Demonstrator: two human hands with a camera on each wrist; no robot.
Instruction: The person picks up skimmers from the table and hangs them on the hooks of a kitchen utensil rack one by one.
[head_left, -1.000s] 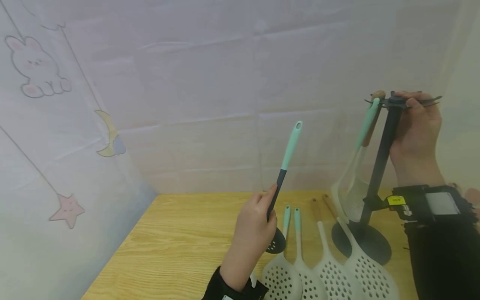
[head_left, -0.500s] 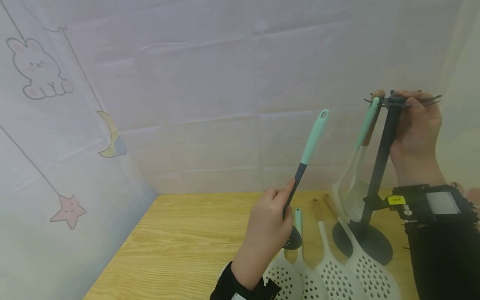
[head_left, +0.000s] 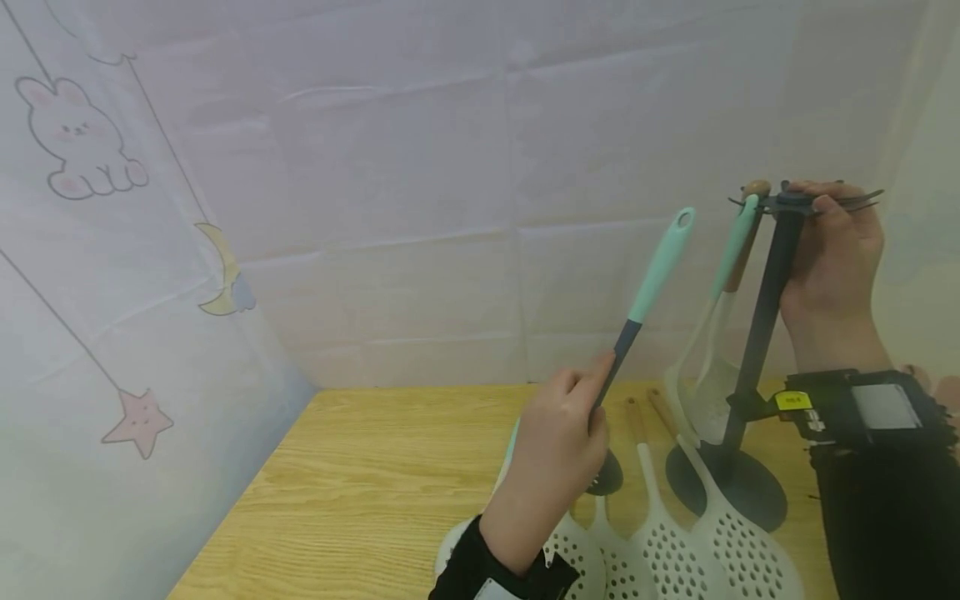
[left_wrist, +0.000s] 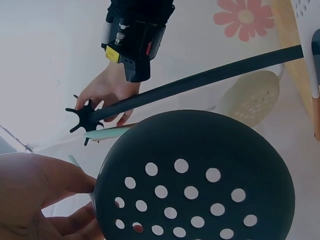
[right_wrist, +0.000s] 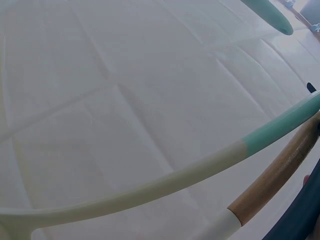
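Presently the left hand (head_left: 551, 454) grips a dark slotted spoon (head_left: 651, 287) by the dark lower part of its handle, fingers and thumb curled round the shaft. From the fingers the handle runs up and away to the right, turning mint green and ending in a hanging eye near the top of the utensil stand (head_left: 757, 333). The perforated dark bowl hangs just below the fingers; in the left wrist view it fills the lower frame (left_wrist: 200, 180), with the fingertips (left_wrist: 75, 225) at its neck.

The right hand (head_left: 832, 267) is closed round the top of the utensil stand, fingers wrapped over the star-shaped hook ring (left_wrist: 85, 116) and thumb side against the dark pole. A black wrist-mounted camera unit (head_left: 855, 408) sits below that hand.

Two utensils hang from the ring just left of the right fingers: a cream spatula with a mint handle (head_left: 738, 242) and one with a wooden handle (right_wrist: 280, 175), the two handles side by side in the right wrist view.

Below the left hand, on the wooden table (head_left: 352, 483), lie several white perforated skimmers (head_left: 720, 542), side by side, handles pointing away. The stand's round dark base (head_left: 750, 496) rests on the table just right of them.
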